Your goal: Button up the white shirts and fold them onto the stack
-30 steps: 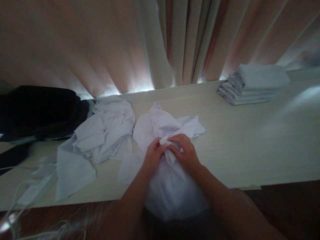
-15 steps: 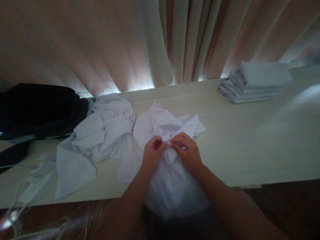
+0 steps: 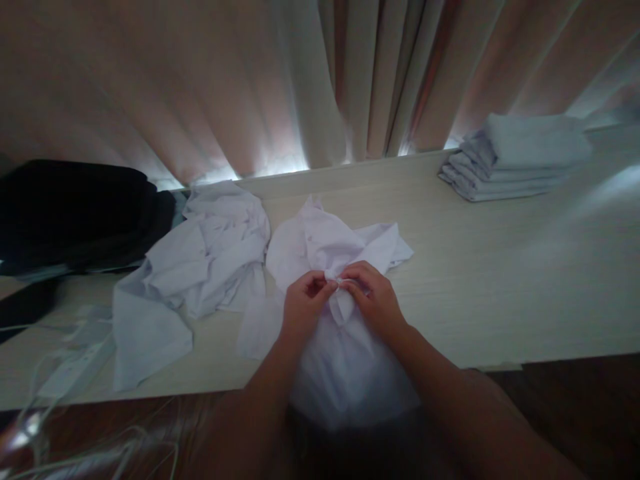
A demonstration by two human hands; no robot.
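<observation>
A white shirt lies crumpled in front of me, its lower part hanging over the near edge of the table toward my lap. My left hand pinches the cloth at the middle of the shirt between thumb and fingers. Right beside it, my right hand pinches the same spot, the two thumbs almost meeting. A small fold or button may sit between the fingertips, but it is too small to make out. Below the fingers a pointed flap of the fabric hangs down.
Left of the shirt is a heap of crumpled white garments, with a dark stack of clothes behind. A power strip with cables lies at the left front edge. Folded white garments are stacked at back right. Curtains hang behind the pale table.
Both hands stay pinched on the same spot of the shirt, with only slight finger movement. The whole view has shifted a little.
</observation>
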